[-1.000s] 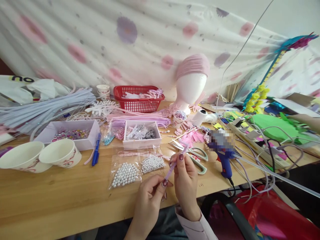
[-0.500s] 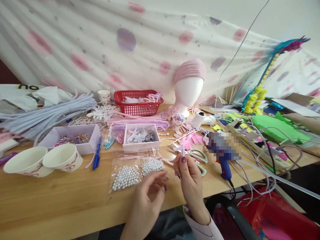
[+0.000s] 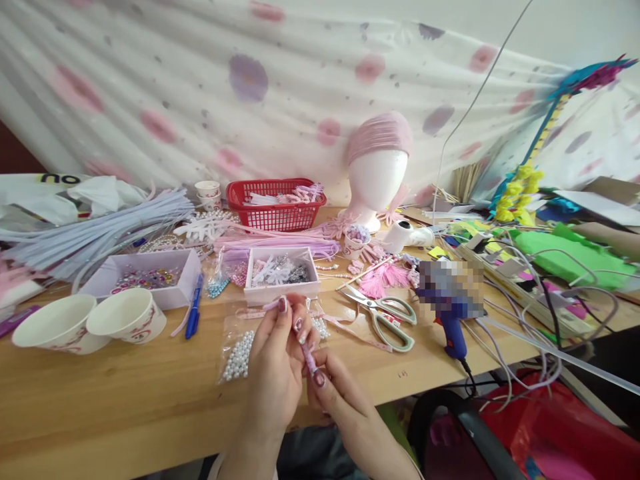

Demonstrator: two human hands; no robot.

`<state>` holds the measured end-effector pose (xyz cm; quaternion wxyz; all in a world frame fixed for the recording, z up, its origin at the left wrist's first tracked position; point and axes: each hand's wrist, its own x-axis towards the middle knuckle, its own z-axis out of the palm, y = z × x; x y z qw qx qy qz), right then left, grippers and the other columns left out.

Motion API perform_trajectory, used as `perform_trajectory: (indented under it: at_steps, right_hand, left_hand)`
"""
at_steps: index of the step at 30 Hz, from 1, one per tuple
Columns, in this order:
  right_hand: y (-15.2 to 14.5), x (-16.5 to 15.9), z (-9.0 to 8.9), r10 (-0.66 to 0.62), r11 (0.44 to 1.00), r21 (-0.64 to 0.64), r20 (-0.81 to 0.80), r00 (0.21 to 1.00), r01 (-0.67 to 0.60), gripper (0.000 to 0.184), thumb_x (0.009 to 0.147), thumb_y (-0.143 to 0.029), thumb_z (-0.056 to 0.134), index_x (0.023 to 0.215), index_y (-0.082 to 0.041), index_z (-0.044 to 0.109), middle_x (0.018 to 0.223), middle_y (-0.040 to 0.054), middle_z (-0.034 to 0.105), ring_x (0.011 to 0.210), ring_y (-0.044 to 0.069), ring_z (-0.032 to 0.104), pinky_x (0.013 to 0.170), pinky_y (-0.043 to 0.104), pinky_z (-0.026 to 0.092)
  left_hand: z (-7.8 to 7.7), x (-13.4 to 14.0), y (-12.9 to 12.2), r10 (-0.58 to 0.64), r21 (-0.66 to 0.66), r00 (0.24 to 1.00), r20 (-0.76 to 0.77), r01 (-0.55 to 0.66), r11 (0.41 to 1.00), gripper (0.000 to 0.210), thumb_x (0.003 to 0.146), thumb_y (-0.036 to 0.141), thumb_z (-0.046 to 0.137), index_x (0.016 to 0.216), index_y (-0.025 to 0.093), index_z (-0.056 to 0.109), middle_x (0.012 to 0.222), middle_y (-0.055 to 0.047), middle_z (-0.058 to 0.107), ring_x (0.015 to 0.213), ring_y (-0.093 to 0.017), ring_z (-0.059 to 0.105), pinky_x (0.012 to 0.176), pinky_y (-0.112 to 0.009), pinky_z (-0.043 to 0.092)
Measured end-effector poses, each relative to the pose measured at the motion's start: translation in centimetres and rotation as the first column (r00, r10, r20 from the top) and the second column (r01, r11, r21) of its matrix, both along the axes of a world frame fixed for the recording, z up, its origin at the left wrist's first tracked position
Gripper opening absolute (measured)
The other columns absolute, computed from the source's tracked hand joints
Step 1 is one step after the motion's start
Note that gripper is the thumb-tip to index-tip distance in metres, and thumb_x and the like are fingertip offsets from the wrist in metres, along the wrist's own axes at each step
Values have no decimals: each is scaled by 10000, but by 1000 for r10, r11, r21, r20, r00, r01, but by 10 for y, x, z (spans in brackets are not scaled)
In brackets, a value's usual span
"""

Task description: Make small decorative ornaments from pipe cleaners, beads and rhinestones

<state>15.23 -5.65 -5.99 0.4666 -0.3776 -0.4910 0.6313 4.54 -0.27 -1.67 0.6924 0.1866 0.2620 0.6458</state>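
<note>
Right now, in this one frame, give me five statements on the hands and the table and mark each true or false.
1. The left hand and the right hand both hold a light purple strip. True.
2. The scissors are in the right hand. False: they lie on the table, blades spread apart.
3. A pink covering sits on the white foam head. True.
4. The red basket stands to the right of the foam head, as the picture shows it. False: it stands to the left.
5. A blue pen lies to the right of the two large paper cups. True.
</note>
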Motion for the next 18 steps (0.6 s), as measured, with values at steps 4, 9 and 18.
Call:
perform_trajectory:
  at_steps: [4, 9, 18]
  right_hand:
    - [-6, -6, -4, 117, 981, -138, -131, 984, -135, 439, 914, -617, 562, 822, -191, 510, 610, -71, 373, 525, 76, 279, 501, 216, 246]
    - [-11, -2, -10, 163, 976, -141, -31, 986, -166, 495, 926, -642, 506, 760, -176, 521, 579, -34, 489, 477, 71, 390, 487, 208, 312]
    - [-13, -4, -10, 131, 983, -142, 112, 985, -114, 552, 905, -691, 479, 687, -184, 497, 495, -46, 466, 403, 61, 373, 421, 182, 312]
  left_hand:
    - [8, 0, 1, -22, -17, 999, 36, 23, 1000, 302, 725, 353, 850, 777, 144, 639, 579, 74, 426, 471, -35, 321, 412, -132, 314]
    - [8, 0, 2, -3, -33, 998, 57, 4, 999, 358, 705, 427, 855, 783, 155, 635, 538, 88, 405, 440, -33, 262, 371, -125, 239]
    - [4, 0, 0, -39, -14, 995, 91, 41, 999, 376, 696, 380, 867, 668, 176, 552, 497, 91, 394, 435, -41, 236, 377, -132, 222]
